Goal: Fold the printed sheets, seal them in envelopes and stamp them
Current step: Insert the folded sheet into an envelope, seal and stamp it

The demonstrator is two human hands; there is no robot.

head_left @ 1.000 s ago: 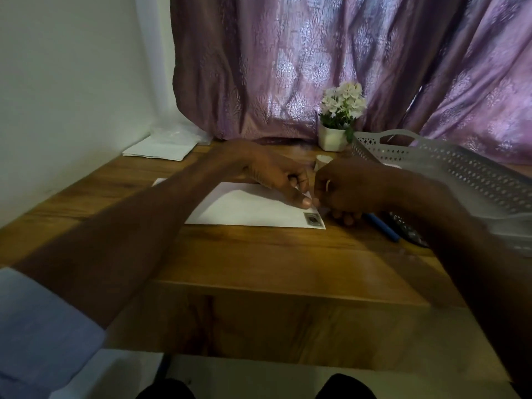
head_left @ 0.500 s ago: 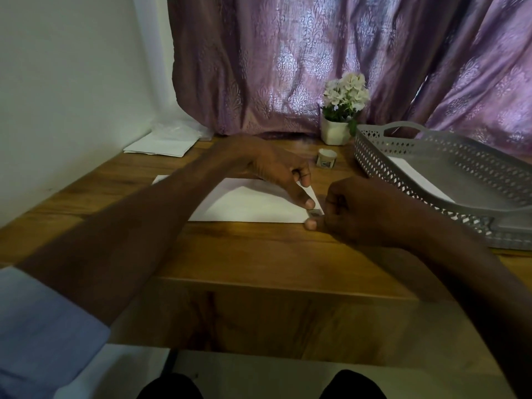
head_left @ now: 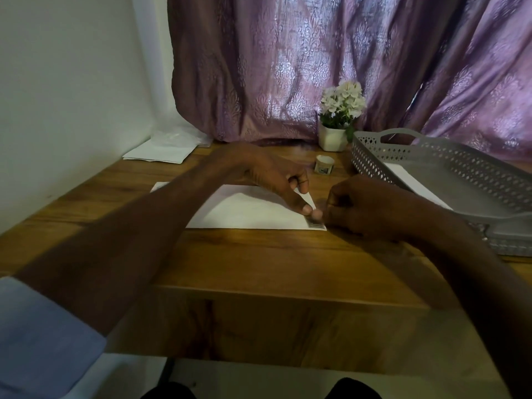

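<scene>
A white envelope [head_left: 244,210] lies flat on the wooden table [head_left: 259,260]. A small dark stamp [head_left: 316,225] sits on its near right corner. My left hand [head_left: 270,175] reaches across the envelope, its index fingertip pressing the paper just beside the stamp. My right hand [head_left: 365,207] rests at the envelope's right edge with its fingers curled in, and its thumb tip presses down at the stamp's top edge. The two fingertips almost touch. Both forearms hide parts of the envelope's left half.
A small white roll [head_left: 324,164] stands behind the envelope. A grey perforated tray [head_left: 449,165] at the right holds a white sheet [head_left: 414,182]. A potted white flower [head_left: 334,138] stands by the curtain. White papers [head_left: 161,152] lie at the back left corner.
My right hand has come down from above the envelope's corner onto the stamp. The left fingertip has stayed on the envelope beside it. The view has tilted slightly.
</scene>
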